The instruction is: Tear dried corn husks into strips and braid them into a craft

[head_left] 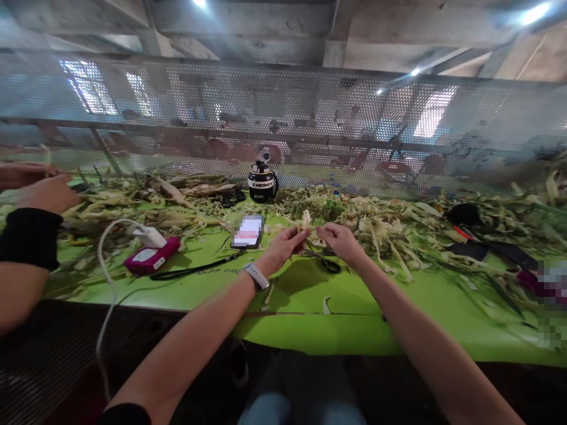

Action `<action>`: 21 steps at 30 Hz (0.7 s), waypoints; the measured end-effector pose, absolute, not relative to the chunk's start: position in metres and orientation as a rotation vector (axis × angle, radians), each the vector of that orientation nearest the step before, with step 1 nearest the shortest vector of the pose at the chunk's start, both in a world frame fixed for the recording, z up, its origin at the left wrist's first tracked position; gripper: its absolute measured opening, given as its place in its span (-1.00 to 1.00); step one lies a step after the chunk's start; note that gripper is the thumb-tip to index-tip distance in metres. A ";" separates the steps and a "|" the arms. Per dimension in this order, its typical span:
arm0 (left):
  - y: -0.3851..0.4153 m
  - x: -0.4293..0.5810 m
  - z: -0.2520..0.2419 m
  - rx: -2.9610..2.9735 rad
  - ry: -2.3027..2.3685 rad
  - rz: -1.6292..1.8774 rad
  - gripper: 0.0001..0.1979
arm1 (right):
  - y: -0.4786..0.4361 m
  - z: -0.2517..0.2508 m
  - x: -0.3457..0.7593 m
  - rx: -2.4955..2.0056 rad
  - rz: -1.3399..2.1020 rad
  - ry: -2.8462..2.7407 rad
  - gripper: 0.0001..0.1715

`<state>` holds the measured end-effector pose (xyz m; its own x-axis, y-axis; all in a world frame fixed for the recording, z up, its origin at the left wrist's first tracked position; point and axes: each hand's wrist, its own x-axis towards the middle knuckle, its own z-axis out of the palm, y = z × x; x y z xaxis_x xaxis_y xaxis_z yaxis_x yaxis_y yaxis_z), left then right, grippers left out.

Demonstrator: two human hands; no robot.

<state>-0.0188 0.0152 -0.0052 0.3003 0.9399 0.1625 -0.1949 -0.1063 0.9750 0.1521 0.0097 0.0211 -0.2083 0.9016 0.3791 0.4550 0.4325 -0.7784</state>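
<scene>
My left hand (283, 247), with a light watch on its wrist, pinches a small pale piece of corn husk (306, 218) that sticks up above the fingertips. My right hand (342, 242) is just to the right of it, thumb and fingers pressed together; what is between them, if anything, is too small to make out. Below and between both hands, a pair of scissors (330, 266) with dark handles appears to lie on the green table (296, 289). A phone (247, 231) with a lit screen lies left of my left hand.
Loose husks (376, 221) are heaped along the back, before a perforated metal screen (301, 112). A black bottle (261, 183) stands there. A magenta power strip (151, 255) with a white charger (150, 236) and cable is at left. Another person's hands (48, 192) work at far left.
</scene>
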 end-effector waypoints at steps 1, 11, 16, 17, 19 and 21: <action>0.016 -0.019 -0.005 1.305 0.774 1.138 -0.55 | 0.011 0.021 0.152 -1.148 0.585 -1.847 -0.44; 0.022 -0.025 -0.003 1.098 0.723 1.228 -0.58 | 0.008 0.019 0.156 -1.180 -0.149 -1.761 -0.69; 0.020 -0.021 -0.002 1.093 0.691 1.302 -0.59 | -0.005 0.013 0.135 -1.101 -0.084 -2.003 -0.73; 0.019 -0.020 -0.001 1.098 0.692 1.310 -0.59 | -0.005 0.010 0.130 -1.087 0.041 -2.085 -0.70; 0.017 -0.017 -0.001 1.099 0.698 1.316 -0.60 | -0.003 0.005 0.124 -1.073 0.282 -2.136 -0.65; 0.016 -0.016 -0.001 1.111 0.703 1.315 -0.61 | 0.000 0.002 0.123 -1.057 0.466 -2.079 -0.59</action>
<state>-0.0160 0.0158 -0.0006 0.1741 0.9681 0.1802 -0.3879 -0.1008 0.9162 0.1226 0.0000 0.0024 -0.3824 0.8045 0.4545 0.5338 0.5939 -0.6020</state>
